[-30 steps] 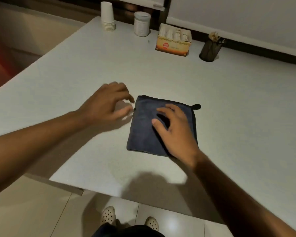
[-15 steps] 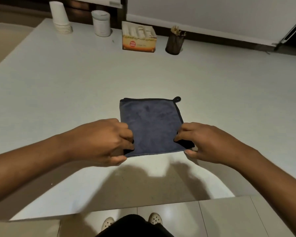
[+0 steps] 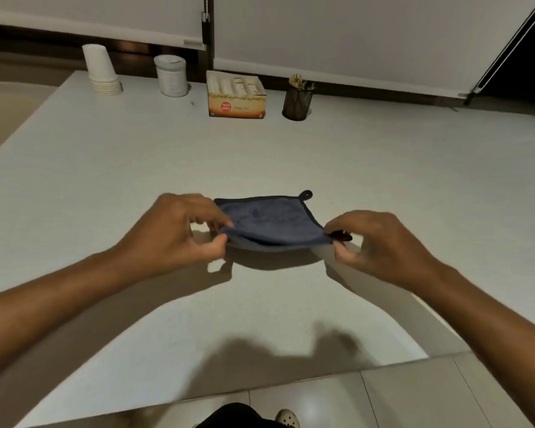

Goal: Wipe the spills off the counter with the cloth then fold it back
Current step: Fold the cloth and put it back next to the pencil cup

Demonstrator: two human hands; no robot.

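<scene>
A dark blue folded cloth (image 3: 269,220) with a black hem and a small hanging loop lies in the middle of the white counter (image 3: 291,156). My left hand (image 3: 176,233) pinches its near left corner between thumb and fingers. My right hand (image 3: 380,245) pinches the near right corner. The near edge is lifted off the counter and casts a shadow under it, while the far edge rests on the surface. I see no spill on the counter.
Along the back edge stand a stack of white paper cups (image 3: 101,71), a white canister (image 3: 171,75), an open orange box of sachets (image 3: 236,94) and a dark mesh holder with sticks (image 3: 297,98). The counter's near edge meets tiled floor, where my shoe shows.
Both hands moved from the cloth's top and side to its near corners, gripped them, and have lifted the near edge off the counter. The camera view shifted right.
</scene>
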